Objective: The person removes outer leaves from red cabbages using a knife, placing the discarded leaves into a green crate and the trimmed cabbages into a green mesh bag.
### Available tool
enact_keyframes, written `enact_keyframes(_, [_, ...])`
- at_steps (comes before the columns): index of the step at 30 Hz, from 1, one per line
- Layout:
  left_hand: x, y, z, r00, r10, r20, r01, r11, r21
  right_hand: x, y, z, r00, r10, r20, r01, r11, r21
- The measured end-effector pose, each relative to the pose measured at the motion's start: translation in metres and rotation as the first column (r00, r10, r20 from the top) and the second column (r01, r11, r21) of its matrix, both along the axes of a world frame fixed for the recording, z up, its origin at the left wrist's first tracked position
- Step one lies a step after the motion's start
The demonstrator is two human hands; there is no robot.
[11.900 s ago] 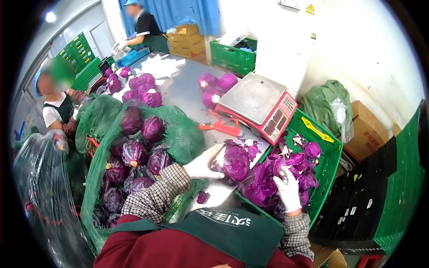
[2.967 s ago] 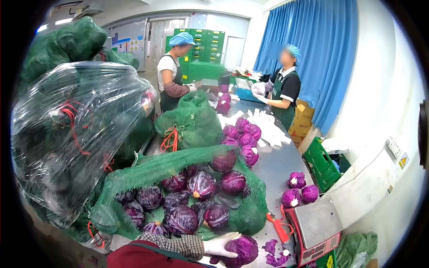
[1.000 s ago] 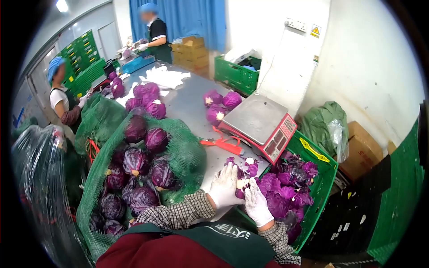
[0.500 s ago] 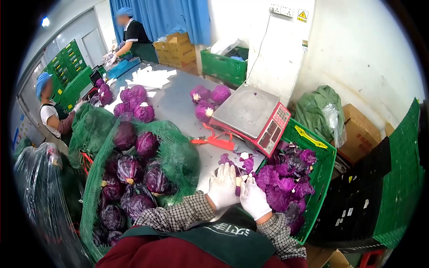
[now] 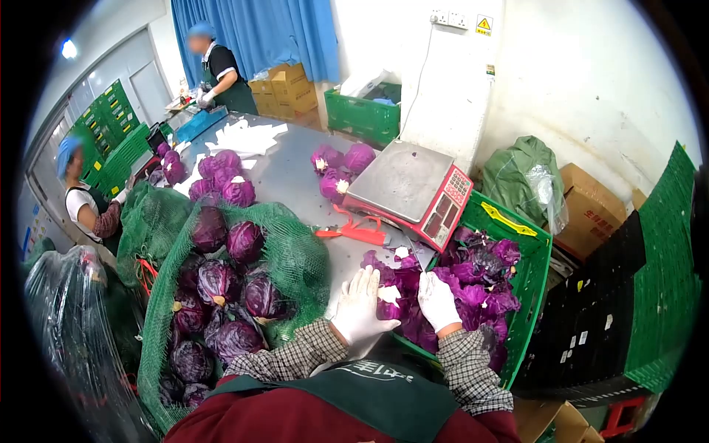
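Observation:
My left hand (image 5: 360, 310), in a white glove, is open with its fingers stretched and its thumb spread. Against its right side lie purple cabbage leaves (image 5: 405, 279) with a pale cut stem piece (image 5: 389, 294). My right hand (image 5: 439, 301), also gloved, is closed, and a thin grey blade, apparently a knife (image 5: 418, 254), sticks up and left from its fingers; the handle is hidden. Under and beside this hand, a green crate (image 5: 533, 295) holds many loose purple leaves (image 5: 480, 292).
A red-edged scale (image 5: 402, 181) stands ahead, with an orange-handled tool (image 5: 362, 232) before it. Whole red cabbages (image 5: 218, 282) fill a green net sack (image 5: 295, 255) at left. More cabbages (image 5: 336, 184) sit behind the scale. Two co-workers (image 5: 225, 77) stand at the far side.
My hands have moved apart: the left slightly left with fingers spreading, the right up and to the right. The leaves and pale stem between them show more now, and a blade shows at my right hand.

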State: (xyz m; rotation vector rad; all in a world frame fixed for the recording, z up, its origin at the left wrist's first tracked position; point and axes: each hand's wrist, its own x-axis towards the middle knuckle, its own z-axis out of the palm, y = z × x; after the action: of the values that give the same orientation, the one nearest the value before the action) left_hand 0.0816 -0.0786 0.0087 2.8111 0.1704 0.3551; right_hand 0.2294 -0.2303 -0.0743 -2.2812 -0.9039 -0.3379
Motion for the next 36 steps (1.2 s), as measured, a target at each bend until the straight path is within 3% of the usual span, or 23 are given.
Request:
enact_keyframes(3, [-0.008,-0.003,0.004,0.998,-0.009,0.056,0.012,0.999,-0.048,0.017,-0.022,-0.006,0.985,0.031,0.172,-0.006,0.989,-0.145])
enact_keyframes(4, [-0.014,0.004,0.005,0.999,-0.022,0.032,0.027,0.99,-0.138,0.039,-0.039,-0.062,0.98,-0.012,0.197,0.054,0.976,-0.212])
enact_keyframes(5, [-0.029,0.013,0.001,0.996,-0.019,0.089,0.037,0.98,-0.197,0.055,-0.063,-0.092,0.918,-0.047,0.395,0.035,0.999,0.038])
enact_keyframes(6, [-0.047,0.022,-0.012,0.993,0.038,0.108,-0.013,0.975,-0.221,0.049,-0.081,-0.076,0.988,-0.01,-0.153,0.031,0.99,0.14])
enact_keyframes(7, [-0.059,0.032,-0.024,0.989,0.099,0.109,-0.069,0.966,-0.248,0.043,-0.099,-0.059,0.616,0.172,-0.769,0.375,0.794,0.478])
enact_keyframes(8, [-0.06,0.041,-0.037,0.985,0.099,0.139,-0.036,0.917,-0.396,0.035,-0.117,-0.037,0.28,0.231,-0.932,0.76,0.539,0.363])
enact_keyframes(9, [-0.061,0.048,-0.048,0.986,0.099,0.133,-0.048,0.939,-0.341,0.028,-0.123,-0.031,0.519,-0.062,-0.852,0.65,0.677,0.346])
enact_keyframes(10, [-0.06,0.045,-0.042,0.988,0.133,0.08,-0.1,0.939,-0.328,0.041,-0.133,-0.048,0.489,-0.148,-0.86,0.665,0.701,0.258])
enact_keyframes(11, [-0.053,0.041,-0.031,0.987,0.157,0.033,-0.139,0.939,-0.315,0.03,-0.129,-0.015,0.578,-0.17,-0.798,0.58,0.773,0.256])
enact_keyframes(12, [-0.046,0.037,-0.022,0.987,0.162,0.001,-0.155,0.944,-0.29,0.046,-0.131,-0.045,0.769,-0.309,-0.56,0.497,0.84,0.218])
enact_keyframes(13, [-0.04,0.035,-0.017,0.989,0.149,-0.015,-0.148,0.952,-0.269,0.016,-0.102,0.032,0.818,-0.373,-0.437,0.439,0.897,0.057])
enact_keyframes(14, [-0.035,0.032,-0.013,0.99,0.135,-0.032,-0.138,0.962,-0.237,-0.001,-0.08,0.06,0.888,-0.199,-0.415,0.289,0.943,0.165])
enact_keyframes(15, [-0.03,0.031,-0.009,0.992,0.119,-0.048,-0.126,0.972,-0.197,-0.026,-0.057,0.094,0.806,0.052,-0.589,0.144,0.949,0.28])
enact_keyframes(16, [-0.027,0.03,-0.008,0.994,0.098,-0.041,-0.104,0.98,-0.173,-0.04,-0.035,0.102,0.874,0.244,-0.42,-0.074,0.922,0.38])
enact_keyframes(17, [-0.025,0.029,-0.008,0.996,0.078,-0.037,-0.083,0.986,-0.145,-0.043,-0.015,0.066,0.952,0.263,-0.153,-0.221,0.944,0.247])
enact_keyframes(18, [-0.024,0.026,-0.006,0.997,0.074,-0.006,-0.074,0.992,-0.1,-0.058,0.001,0.08,0.896,0.318,-0.309,-0.258,0.941,0.22])
enact_keyframes(21, [-0.024,0.025,-0.008,0.994,0.106,0.022,-0.104,0.991,-0.083,-0.069,0.024,0.048,0.906,0.304,-0.294,-0.251,0.946,0.202])
enact_keyframes(27, [-0.033,0.054,-0.016,0.98,0.168,-0.106,-0.195,0.906,-0.376,-0.049,0.01,-0.002,0.981,0.177,0.076,-0.191,0.947,0.26])
enact_keyframes(30, [-0.041,0.069,-0.028,0.993,0.106,-0.059,-0.121,0.88,-0.459,-0.029,-0.03,0.001,0.97,0.006,-0.245,0.061,0.963,0.264])
enact_keyframes(33, [-0.045,0.065,-0.031,1.0,-0.018,0.011,0.021,0.891,-0.454,0.002,-0.058,-0.037,0.931,-0.082,-0.356,0.252,0.85,0.462])
enact_keyframes(34, [-0.043,0.067,-0.032,0.995,-0.087,0.046,0.098,0.914,-0.394,0.005,-0.065,-0.042,0.961,-0.068,-0.269,0.173,0.905,0.389])
enact_keyframes(35, [-0.048,0.067,-0.035,0.985,-0.157,0.064,0.17,0.926,-0.338,-0.016,-0.054,0.015,0.98,-0.044,-0.196,0.102,0.95,0.296])
enact_keyframes(36, [-0.049,0.067,-0.033,0.958,-0.265,0.107,0.283,0.932,-0.226,-0.018,-0.04,0.008,0.928,0.085,-0.363,0.045,0.941,0.336])
